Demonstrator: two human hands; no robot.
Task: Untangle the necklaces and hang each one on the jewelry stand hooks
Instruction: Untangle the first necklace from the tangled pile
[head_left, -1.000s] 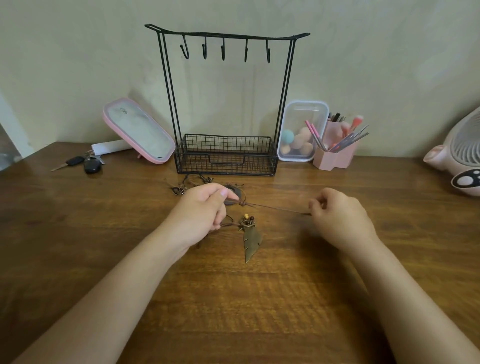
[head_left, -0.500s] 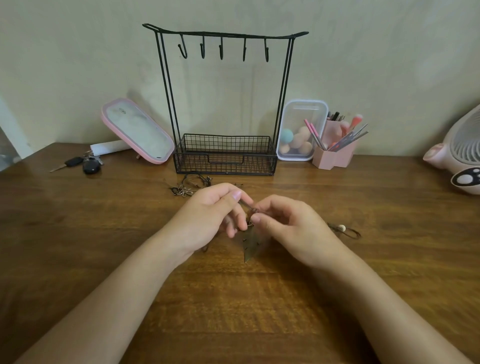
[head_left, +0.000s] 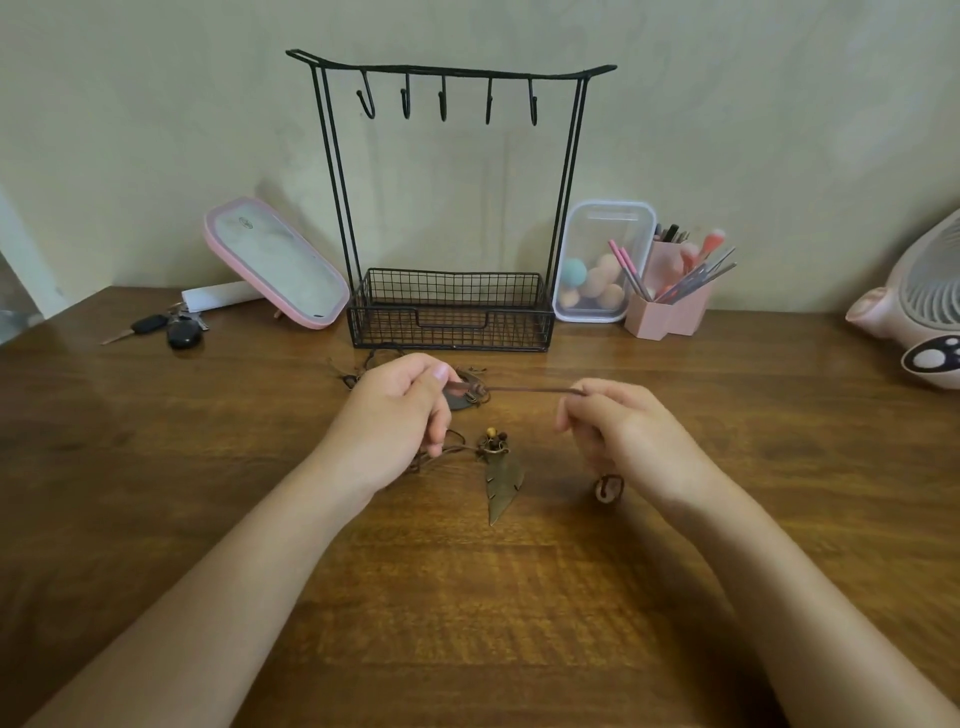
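**Cord stretched taut, knot not yet free**

My left hand (head_left: 395, 415) pinches the brown cord (head_left: 524, 389) at a knot. My right hand (head_left: 623, 441) pinches the same cord further along, so it runs tight between them just above the table (head_left: 467, 597). The leaf pendant (head_left: 501, 480) lies flat between my wrists. More tangled cord (head_left: 363, 370) sits behind my left hand, just in front of the stand (head_left: 452, 322), whose hooks (head_left: 444, 106) hang bare. I judge I'm mid-untangling; next I should ease the strand through the knot, not yank it
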